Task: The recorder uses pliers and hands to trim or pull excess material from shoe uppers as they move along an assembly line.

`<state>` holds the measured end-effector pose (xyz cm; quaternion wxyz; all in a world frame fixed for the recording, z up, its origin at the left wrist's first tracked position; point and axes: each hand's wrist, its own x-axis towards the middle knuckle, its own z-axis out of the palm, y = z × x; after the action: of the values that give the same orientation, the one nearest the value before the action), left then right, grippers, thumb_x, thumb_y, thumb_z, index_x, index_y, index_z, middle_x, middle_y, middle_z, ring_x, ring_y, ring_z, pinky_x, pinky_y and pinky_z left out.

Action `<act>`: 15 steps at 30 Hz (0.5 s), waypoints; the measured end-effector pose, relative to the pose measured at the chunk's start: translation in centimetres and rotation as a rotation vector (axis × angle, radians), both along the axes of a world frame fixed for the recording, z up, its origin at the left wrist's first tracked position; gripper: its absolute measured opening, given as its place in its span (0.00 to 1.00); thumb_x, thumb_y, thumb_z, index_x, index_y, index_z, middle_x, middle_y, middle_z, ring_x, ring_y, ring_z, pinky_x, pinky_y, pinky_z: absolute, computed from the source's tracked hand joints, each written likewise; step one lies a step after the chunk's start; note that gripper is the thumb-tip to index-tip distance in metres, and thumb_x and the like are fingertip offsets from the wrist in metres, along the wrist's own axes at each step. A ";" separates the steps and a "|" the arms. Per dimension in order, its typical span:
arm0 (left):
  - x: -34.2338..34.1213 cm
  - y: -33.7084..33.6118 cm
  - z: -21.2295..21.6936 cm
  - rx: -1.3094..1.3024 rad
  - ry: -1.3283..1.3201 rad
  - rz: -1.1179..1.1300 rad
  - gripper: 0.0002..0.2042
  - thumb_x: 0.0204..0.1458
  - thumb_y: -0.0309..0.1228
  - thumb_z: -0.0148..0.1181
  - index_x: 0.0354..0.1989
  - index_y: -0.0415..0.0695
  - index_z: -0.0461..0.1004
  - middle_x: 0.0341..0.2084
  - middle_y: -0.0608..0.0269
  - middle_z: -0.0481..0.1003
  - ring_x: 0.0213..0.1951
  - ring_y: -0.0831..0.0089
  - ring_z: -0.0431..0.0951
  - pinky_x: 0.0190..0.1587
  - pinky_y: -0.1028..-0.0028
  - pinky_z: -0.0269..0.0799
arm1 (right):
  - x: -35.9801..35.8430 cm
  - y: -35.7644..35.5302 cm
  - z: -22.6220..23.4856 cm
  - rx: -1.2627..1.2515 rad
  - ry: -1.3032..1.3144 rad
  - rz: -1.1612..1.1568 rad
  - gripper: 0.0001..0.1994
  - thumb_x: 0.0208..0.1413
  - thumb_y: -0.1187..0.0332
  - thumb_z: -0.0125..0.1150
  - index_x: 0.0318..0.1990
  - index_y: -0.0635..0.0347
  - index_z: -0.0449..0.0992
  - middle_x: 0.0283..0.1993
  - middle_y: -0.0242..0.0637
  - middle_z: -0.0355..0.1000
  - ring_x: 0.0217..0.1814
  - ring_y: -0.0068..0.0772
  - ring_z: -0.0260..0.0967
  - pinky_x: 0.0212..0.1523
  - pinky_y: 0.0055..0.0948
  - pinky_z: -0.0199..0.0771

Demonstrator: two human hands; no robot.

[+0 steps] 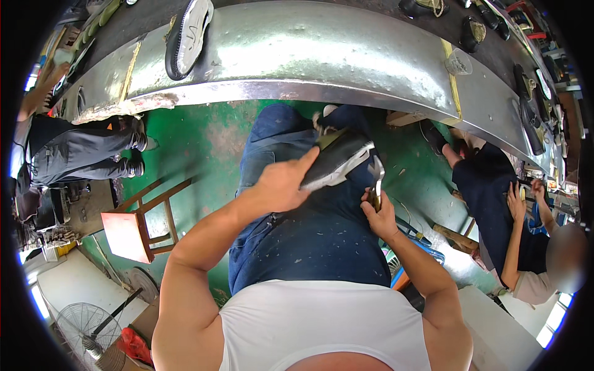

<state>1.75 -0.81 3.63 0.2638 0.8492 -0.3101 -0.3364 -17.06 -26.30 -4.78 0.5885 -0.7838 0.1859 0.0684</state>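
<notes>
Above my lap, my left hand (286,184) grips a shoe (337,159) with a black surface and a white edge. An olive-coloured part shows along its far left side. The shoe lies slanted, its white edge facing right and toward me. In my right hand (380,216) is a pair of pincers (377,176), with a bright curved metal head and a partly hidden yellowish handle. Their head is close to the shoe's right end; whether the two touch, I cannot tell. The fingers of my right hand are closed around the handle.
Across the front runs a metal-edged bench (297,86). A grey and black shoe (189,40) leans over its edge; a clear cup (459,62) stands farther right. A stool (130,235) and a fan (86,328) are at left. One person works at right, another stands left.
</notes>
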 end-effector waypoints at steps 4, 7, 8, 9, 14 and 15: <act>1.8 -1.1 6.5 -0.588 -0.141 0.174 0.30 0.45 0.24 0.71 0.58 0.39 0.66 0.45 0.51 0.80 0.44 0.60 0.83 0.46 0.67 0.77 | -0.9 0.5 -1.2 -0.011 -0.160 -0.055 0.17 0.60 0.67 0.60 0.53 0.65 0.69 0.39 0.35 0.75 0.37 0.26 0.73 0.42 0.27 0.73; 3.1 -4.3 4.3 -0.811 -0.113 0.195 0.27 0.45 0.26 0.74 0.53 0.38 0.68 0.41 0.55 0.80 0.39 0.73 0.81 0.43 0.73 0.76 | -0.2 0.7 0.2 -0.061 -0.080 -0.032 0.14 0.62 0.67 0.57 0.51 0.65 0.70 0.36 0.37 0.75 0.37 0.28 0.74 0.43 0.27 0.73; 3.5 -5.9 4.3 -0.640 -0.015 0.264 0.28 0.49 0.35 0.74 0.54 0.35 0.68 0.41 0.50 0.80 0.38 0.69 0.81 0.43 0.71 0.76 | 0.0 0.4 0.4 -0.065 -0.079 -0.040 0.14 0.62 0.67 0.57 0.51 0.65 0.70 0.36 0.37 0.75 0.37 0.28 0.74 0.43 0.27 0.73; 4.4 -7.4 2.8 -0.446 0.045 0.298 0.30 0.49 0.39 0.72 0.56 0.35 0.67 0.42 0.48 0.79 0.38 0.65 0.81 0.43 0.70 0.76 | 0.3 0.3 0.5 -0.050 -0.068 -0.032 0.13 0.63 0.67 0.56 0.50 0.65 0.70 0.35 0.38 0.75 0.37 0.29 0.74 0.44 0.28 0.73; 1.3 -3.4 -9.1 -0.426 -0.185 0.087 0.34 0.49 0.43 0.69 0.60 0.35 0.67 0.43 0.41 0.78 0.38 0.54 0.82 0.41 0.65 0.77 | 2.9 -1.9 4.0 -0.006 0.092 0.144 0.14 0.64 0.65 0.56 0.51 0.64 0.70 0.36 0.41 0.76 0.39 0.34 0.75 0.45 0.31 0.73; 0.9 -2.2 -7.2 -0.317 -0.023 0.163 0.27 0.51 0.40 0.66 0.56 0.36 0.71 0.39 0.43 0.79 0.36 0.54 0.82 0.39 0.65 0.77 | 3.0 -2.1 4.5 -0.010 0.098 0.237 0.16 0.63 0.64 0.56 0.53 0.64 0.70 0.37 0.42 0.76 0.40 0.36 0.75 0.45 0.31 0.73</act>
<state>2.60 -3.01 -3.60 0.4171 0.8231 -0.2926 -0.2509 -14.08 -28.37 -0.23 0.5627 -0.7989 0.1208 0.1747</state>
